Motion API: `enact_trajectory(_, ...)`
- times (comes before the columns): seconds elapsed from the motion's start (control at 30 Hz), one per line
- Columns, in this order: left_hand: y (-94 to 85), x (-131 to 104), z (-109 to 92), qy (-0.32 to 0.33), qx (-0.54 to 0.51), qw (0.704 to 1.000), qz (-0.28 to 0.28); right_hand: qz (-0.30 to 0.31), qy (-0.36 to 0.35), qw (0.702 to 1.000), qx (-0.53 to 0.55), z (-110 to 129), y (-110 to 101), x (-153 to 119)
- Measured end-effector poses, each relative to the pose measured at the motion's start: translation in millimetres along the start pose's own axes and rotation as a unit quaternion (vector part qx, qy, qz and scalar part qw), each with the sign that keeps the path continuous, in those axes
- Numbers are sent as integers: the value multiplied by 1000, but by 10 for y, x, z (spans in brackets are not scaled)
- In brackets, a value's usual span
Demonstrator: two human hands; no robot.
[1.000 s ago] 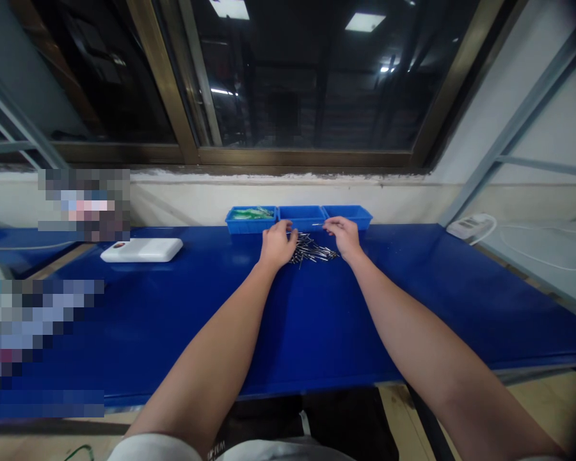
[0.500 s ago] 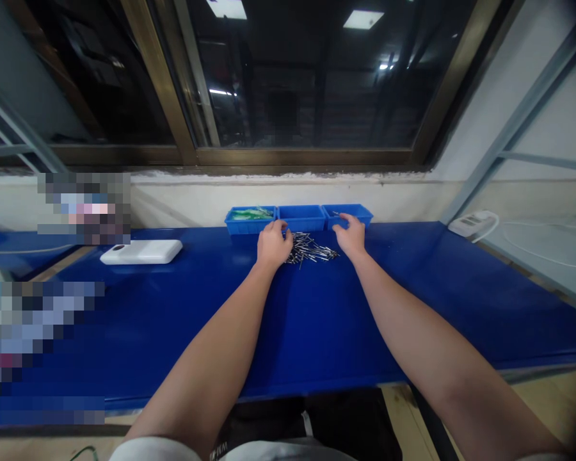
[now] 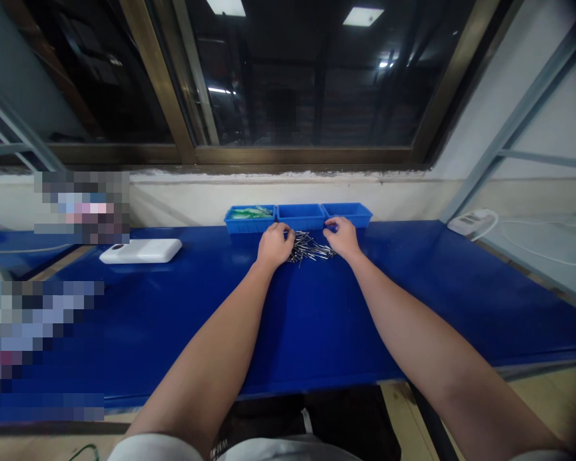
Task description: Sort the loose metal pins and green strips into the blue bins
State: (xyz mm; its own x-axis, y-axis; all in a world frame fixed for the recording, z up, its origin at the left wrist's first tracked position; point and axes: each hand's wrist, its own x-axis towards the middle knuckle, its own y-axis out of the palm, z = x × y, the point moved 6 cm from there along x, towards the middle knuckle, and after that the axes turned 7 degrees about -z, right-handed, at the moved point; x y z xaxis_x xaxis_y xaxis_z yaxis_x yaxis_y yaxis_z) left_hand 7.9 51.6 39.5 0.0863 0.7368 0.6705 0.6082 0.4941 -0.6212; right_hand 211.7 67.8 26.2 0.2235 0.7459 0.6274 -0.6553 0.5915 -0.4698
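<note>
A loose pile of thin metal pins or rods (image 3: pixel 310 246) lies on the blue tabletop (image 3: pixel 312 320). My left hand (image 3: pixel 274 246) rests against the pile's left edge, fingers curved with a small gap between thumb and forefinger. At the pile's upper right is my right hand (image 3: pixel 342 237), thumb and fingers apart and nothing seen between them. Just behind the hands stand three blue bins in a row. Green-and-white material lies in the left bin (image 3: pixel 250 224); no contents show in the middle bin (image 3: pixel 301 221). The right bin (image 3: pixel 360 214) is partly behind my right hand.
A white flat device (image 3: pixel 141 251) lies on the table at left. At far right, a white power strip (image 3: pixel 473 221) with a cable sits by a grey metal frame. A window and its ledge rise behind the table. Blurred-out items occupy the left side.
My right hand has moved left and slightly down, from the right bin to the pile. A small thin piece seen at its fingertips before no longer shows. My left hand has stayed put.
</note>
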Motion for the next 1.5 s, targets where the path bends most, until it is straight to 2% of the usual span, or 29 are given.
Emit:
enact_trajectory(0.17, 72, -11, 20, 8, 24, 999, 23, 117, -17, 991, -59, 22, 200, -82)
enact_trajectory(0.4, 123, -6, 17, 20, 43, 998, 45, 172, -56, 978, -102, 58, 296, -117)
enact_trajectory(0.6, 113, -10, -28, 36, 38, 998, 45, 178, -31, 981, -76, 44, 291, -133)
enact_trajectory(0.87, 150, -34, -50, 47, 20, 996, 71, 170, -50, 980, -94, 75, 289, -138)
enact_trajectory(1.03, 181, -50, -76, 79, 4, 994, 78, 138, -88, 983, -77, 182, 246, -113)
enact_trajectory(1.13, 178, -50, -116, 100, -20, 992, 77, 143, -106, 983, -39, 297, 217, -119)
enact_trajectory(1.23, 188, -54, -183, 130, -39, 986, 101, 168, -89, 982, 14, 370, 209, -138)
enact_trajectory(1.33, 198, -58, -220, 140, -37, 982, 121, 167, -71, 982, 59, 402, 198, -144)
enact_trajectory(1.5, 130, -42, -202, 108, -67, 989, 80, 173, -36, 975, 136, 400, 215, -145)
